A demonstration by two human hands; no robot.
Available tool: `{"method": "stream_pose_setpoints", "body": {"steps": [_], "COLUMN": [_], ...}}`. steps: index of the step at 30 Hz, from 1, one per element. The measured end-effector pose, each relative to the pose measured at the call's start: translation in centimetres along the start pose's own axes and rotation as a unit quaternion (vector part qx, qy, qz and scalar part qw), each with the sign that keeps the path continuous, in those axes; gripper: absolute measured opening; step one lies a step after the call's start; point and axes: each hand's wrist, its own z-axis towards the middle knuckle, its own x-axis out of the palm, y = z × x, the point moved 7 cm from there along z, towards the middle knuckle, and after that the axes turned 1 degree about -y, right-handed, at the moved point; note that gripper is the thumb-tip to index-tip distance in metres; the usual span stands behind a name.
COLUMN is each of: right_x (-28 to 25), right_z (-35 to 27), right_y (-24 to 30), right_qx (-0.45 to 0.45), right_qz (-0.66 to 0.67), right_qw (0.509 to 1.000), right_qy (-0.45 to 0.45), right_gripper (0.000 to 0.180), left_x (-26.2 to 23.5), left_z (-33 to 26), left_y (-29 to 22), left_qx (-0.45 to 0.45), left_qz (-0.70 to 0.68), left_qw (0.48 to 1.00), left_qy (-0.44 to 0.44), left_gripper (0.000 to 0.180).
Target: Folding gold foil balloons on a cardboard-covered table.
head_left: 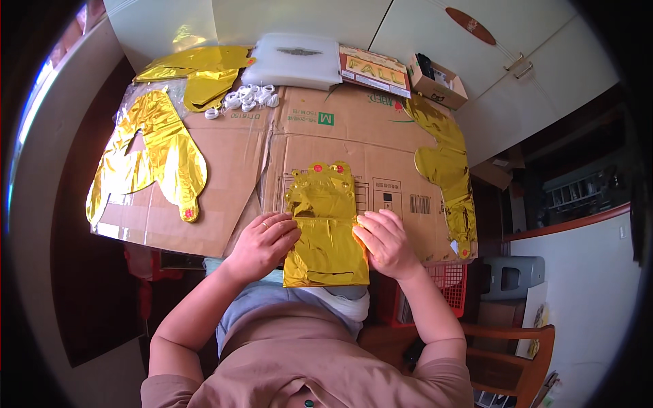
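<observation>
Flattened cardboard [306, 146] under gold foil balloons [160, 153]

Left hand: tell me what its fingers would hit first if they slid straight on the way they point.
The left hand points right, across the gold foil balloon it presses. Going on, its fingers would probably meet the right hand first.

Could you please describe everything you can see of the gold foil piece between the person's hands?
The gold foil piece is a flat, uninflated balloon of shiny, crinkled metallic film. It is roughly oblong, with two small red dots near its top edge and a crease across its middle. It lies on the flattened cardboard, and its lower end hangs over the near edge toward the person's lap. The left hand presses its left edge and the right hand its right edge, fingers at the crease.
</observation>
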Motion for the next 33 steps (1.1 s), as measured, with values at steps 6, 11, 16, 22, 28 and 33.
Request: {"method": "stream_pose_setpoints", "body": {"steps": [6, 11, 16, 22, 28, 33], "right_x": [0.1, 0.6, 1.1, 3.1, 4.0, 5.2], "right_z": [1.3, 2.1, 2.8, 1.5, 1.0, 0.3], "right_y": [-0.3, -1.4, -2.9, -5.8, -6.7, -7.3], "right_qx": [-0.027, -0.008, 0.043, 0.246, 0.409, 0.458], "right_qz": [0.07, 0.13, 0.214, 0.231, 0.316, 0.43], "right_qw": [0.996, 0.989, 0.972, 0.937, 0.851, 0.768], "right_qy": [0.039, 0.068, 0.087, 0.086, 0.093, 0.123], "right_gripper": [0.02, 0.019, 0.03, 0.02, 0.03, 0.029], "left_x": [-1.1, -0.8, -0.8, -0.9, 0.3, 0.2], "left_z": [0.1, -0.1, 0.2, 0.7, 1.2, 2.1], "left_y": [-0.1, 1.2, 2.3, 3.2, 6.5, 6.9], "left_qx": [-0.028, -0.088, -0.116, -0.187, -0.42, -0.438], "left_qz": [0.027, -0.032, -0.071, -0.076, -0.233, -0.212], "left_qw": [0.999, 0.996, 0.991, 0.979, 0.872, 0.861], "left_qy": [-0.009, -0.005, -0.01, -0.007, 0.09, 0.148], "left_gripper": [0.035, 0.028, 0.022, 0.014, 0.027, 0.027]}}
